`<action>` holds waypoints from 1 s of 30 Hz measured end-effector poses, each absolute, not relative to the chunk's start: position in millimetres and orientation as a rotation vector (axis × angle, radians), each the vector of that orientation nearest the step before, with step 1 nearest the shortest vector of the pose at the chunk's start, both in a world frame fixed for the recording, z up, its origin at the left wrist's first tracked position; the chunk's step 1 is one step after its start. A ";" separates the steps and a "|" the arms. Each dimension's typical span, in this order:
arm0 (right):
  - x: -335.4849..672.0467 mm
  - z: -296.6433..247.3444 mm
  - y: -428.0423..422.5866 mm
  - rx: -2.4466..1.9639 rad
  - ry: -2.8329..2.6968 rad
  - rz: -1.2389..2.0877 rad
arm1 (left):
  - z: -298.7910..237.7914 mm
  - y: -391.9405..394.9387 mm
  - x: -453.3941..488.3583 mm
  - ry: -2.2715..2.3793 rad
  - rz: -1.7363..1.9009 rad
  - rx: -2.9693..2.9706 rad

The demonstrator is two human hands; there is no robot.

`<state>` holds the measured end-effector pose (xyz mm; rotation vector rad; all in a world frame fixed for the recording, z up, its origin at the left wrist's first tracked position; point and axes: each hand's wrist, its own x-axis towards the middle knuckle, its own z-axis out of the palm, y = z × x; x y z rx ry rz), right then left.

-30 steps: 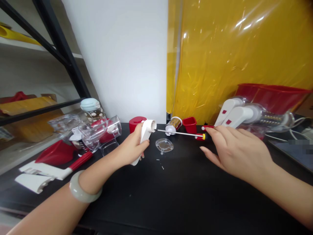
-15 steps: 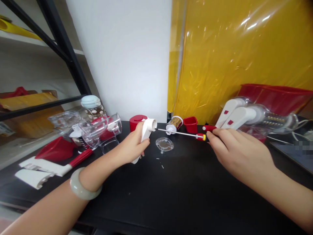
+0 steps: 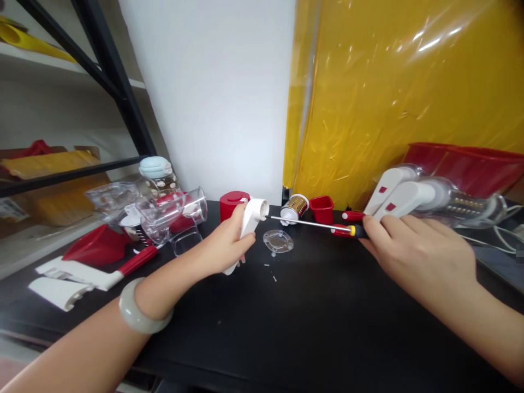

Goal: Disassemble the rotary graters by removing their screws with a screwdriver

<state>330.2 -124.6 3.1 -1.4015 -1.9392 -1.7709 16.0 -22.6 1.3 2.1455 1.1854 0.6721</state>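
My left hand [image 3: 229,240] grips a white plastic part [image 3: 250,217] with a round hollow socket at its upper end. From the right, my right hand [image 3: 417,251] holds a screwdriver [image 3: 311,223] by its handle, the fingers closed around it. The shaft lies nearly level, and its dark tip meets the edge of the socket; whether it sits on a screw is too small to tell. Below the shaft lies a clear round plastic disc [image 3: 278,241]. Two tiny screws [image 3: 274,278] rest on the black table in front of it.
Behind stand a red round part [image 3: 233,204], a perforated metal drum [image 3: 295,209] and a small red cup [image 3: 322,209]. White and clear grater assemblies [image 3: 409,199] are at right. Clear housings [image 3: 176,215], a red-handled white piece [image 3: 98,277] and a shelf frame [image 3: 135,125] are at left.
The whole view has shifted slightly, so things sit a little further right. My right hand has turned a little on the screwdriver; the left keeps its grip on the white part.
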 end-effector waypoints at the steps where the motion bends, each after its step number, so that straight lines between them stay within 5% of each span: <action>1: 329.2 3.8 -124.5 -1.388 -1.954 -1.751 | 1.1 -21.9 15.7 1.189 0.673 2.147; 30: 329.5 2.4 -118.9 -1.243 -2.120 -1.445 | 6.4 -18.8 12.5 1.261 0.677 2.207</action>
